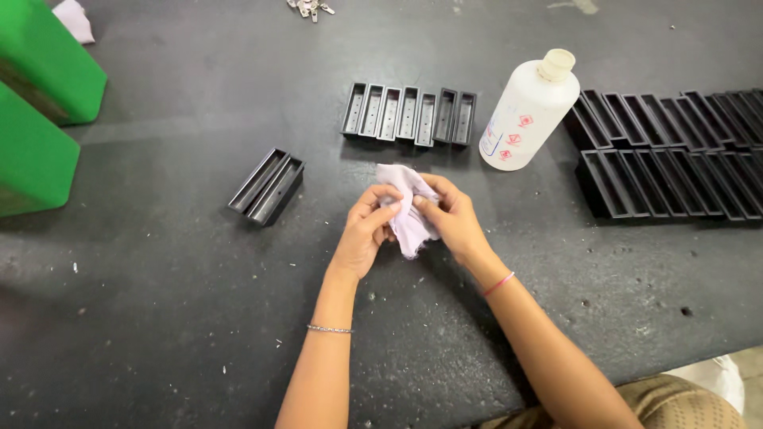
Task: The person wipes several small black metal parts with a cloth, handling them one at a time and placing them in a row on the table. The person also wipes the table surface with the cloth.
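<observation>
Tabletop [159, 318] fills nearly our whole view — a dark, matte surface flecked with pale specks and dust, its near edge showing only at the lower right. Largest on it are the green containers [36, 103] at the far left, cut off by the frame. Next comes the double row of black trays [675, 163] at the right, packed side by side and running out of view. A white plastic bottle [528, 111] with a cream cap stands tilted just beside that row. Behind our hands sits a shorter row of black trays [409, 114], and to the left a pair of black trays [268, 187] lies at an angle, well apart from the rest. A few small metal bits [310, 7] lie at the far edge.

Our left hand [367, 232] and right hand [453, 218] meet above the middle of the tabletop, both closed on a pale lilac cloth [407, 210] — the fingers [380, 200] curl tightly round it, thumbs pressed into the folds, and one corner sticks up while another hangs below. We cannot tell whether anything is wrapped inside.

Bare tabletop lies open in front of and to the left of our hands; the right side is crowded by the bottle and trays.
</observation>
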